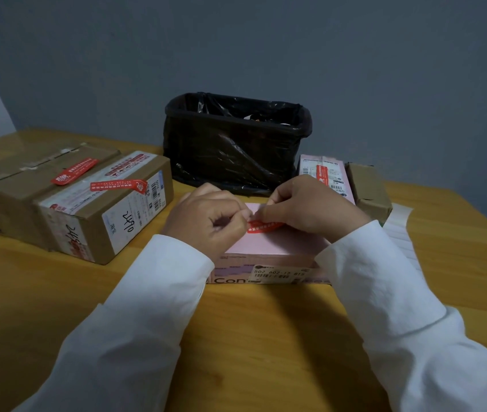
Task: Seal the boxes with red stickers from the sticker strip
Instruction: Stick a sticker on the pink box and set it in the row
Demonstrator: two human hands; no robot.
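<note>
A pink box (269, 248) lies flat in front of me on the wooden table (28, 292). A red sticker (264, 226) hangs just above its top, between my hands. My left hand (206, 221) pinches the sticker's left end with curled fingers. My right hand (307, 209) pinches its right part; whether the sticker touches the box I cannot tell. At the left stand two brown cardboard boxes, a large one (13, 185) and a smaller one (111, 209), each with a red sticker across its top. The white sticker strip (400, 230) lies at the right.
A bin lined with a black bag (233, 144) stands behind the pink box. At the back right are another pink box (325, 173) and a small brown box (368, 188). A grey wall rises behind the table.
</note>
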